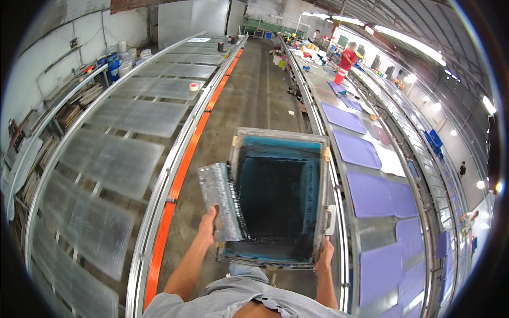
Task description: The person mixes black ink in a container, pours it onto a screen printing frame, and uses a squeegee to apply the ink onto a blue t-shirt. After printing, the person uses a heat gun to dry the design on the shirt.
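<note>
A screen printing frame is held tilted in front of my body, its dark inked mesh bordered in blue-green. My right hand is closed on its lower right side, just below a white handle; some fingers are hidden behind the frame. To the left, a wide squeegee with a grey, smeared body and a black ink-coated edge overlaps the frame's left side. My left hand grips the squeegee by its lower left edge, thumb up along it.
On the left runs a long rail table with grey panels and a tape roll; an orange strip edges it. The right table carries purple sheets. A person in red stands farther off, beyond the aisle floor.
</note>
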A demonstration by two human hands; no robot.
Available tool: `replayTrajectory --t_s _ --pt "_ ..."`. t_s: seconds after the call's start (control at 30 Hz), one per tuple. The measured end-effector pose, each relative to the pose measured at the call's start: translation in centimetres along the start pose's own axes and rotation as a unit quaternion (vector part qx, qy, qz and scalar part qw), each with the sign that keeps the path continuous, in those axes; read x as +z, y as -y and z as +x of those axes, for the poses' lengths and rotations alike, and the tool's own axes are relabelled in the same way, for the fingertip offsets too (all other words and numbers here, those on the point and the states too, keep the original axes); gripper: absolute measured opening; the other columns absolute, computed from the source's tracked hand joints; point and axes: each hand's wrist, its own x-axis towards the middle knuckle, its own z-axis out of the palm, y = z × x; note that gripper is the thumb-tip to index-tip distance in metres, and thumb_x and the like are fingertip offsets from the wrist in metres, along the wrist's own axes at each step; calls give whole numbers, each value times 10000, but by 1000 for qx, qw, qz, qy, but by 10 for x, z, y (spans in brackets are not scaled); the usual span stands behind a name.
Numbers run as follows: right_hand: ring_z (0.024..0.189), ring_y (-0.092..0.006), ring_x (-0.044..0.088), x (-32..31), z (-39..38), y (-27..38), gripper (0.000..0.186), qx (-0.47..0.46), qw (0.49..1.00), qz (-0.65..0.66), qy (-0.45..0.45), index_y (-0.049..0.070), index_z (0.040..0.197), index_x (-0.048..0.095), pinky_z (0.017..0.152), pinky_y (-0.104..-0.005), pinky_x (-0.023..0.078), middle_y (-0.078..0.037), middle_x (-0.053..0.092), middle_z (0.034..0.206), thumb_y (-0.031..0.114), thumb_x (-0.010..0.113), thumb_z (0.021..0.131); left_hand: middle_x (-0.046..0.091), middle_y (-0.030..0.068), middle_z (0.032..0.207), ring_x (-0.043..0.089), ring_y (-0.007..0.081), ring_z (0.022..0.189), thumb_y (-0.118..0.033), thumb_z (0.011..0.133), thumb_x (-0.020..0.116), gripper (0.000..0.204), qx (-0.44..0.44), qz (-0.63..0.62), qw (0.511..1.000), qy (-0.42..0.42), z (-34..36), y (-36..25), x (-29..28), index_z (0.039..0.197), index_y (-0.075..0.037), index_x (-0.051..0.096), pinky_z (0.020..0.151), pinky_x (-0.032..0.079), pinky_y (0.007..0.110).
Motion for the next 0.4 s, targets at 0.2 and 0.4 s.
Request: replayTrajectory --t_s 0.2,0.4 --pt "632 -50 306 137 192 11 411 -53 998 -38 12 119 687 461 560 -285 245 82 365 656 351 507 1023 675 74 927 669 203 788 -519 892 660 555 1 34 999 35 200 -58 47 1126 -17 628 713 559 379" --pt "721 -74 359 325 379 26 377 -29 984 -84 154 101 783 559 634 -280 314 65 435 745 418 572 987 657 80 1107 656 227 963 -547 920 595 602 97 56 992 -64 369 -157 69 1288 -73 553 871 537 434"
